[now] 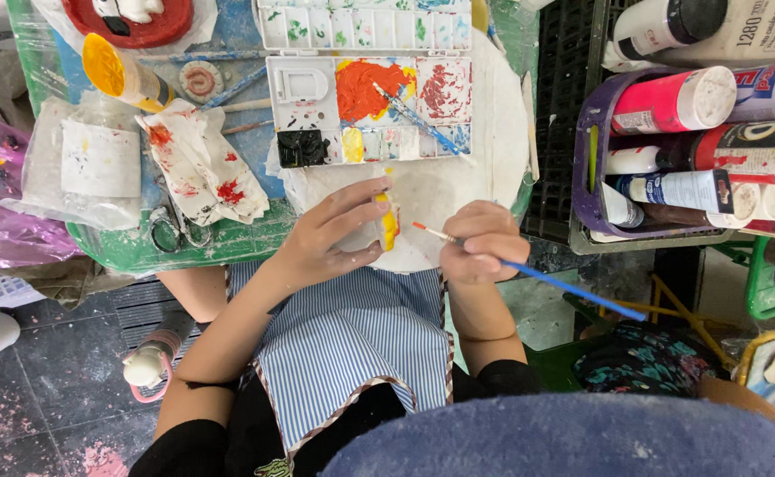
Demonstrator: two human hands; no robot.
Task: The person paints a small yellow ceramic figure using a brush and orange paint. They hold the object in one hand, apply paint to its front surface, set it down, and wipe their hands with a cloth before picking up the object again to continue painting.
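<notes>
My left hand (pixel 330 237) grips a small white plaster figure (pixel 385 221) with a yellow-painted edge, held over the near rim of the table. My right hand (pixel 484 243) is closed around a thin blue-handled paintbrush (pixel 573 287); its orange-tipped bristles point left, just short of the figure. Beyond the hands lies a white paint palette (pixel 370 102) with orange, red, yellow and black paint, and a second blue brush (pixel 418 119) rests across it.
A paint-stained rag (pixel 202 163), scissors (pixel 175 228), a yellow paint bottle (pixel 122 75) and a red-and-white figure (pixel 131 18) sit on the green table (pixel 228 243). A purple basket (pixel 586 168) of paint bottles stands at right. A striped apron (pixel 352 344) covers my lap.
</notes>
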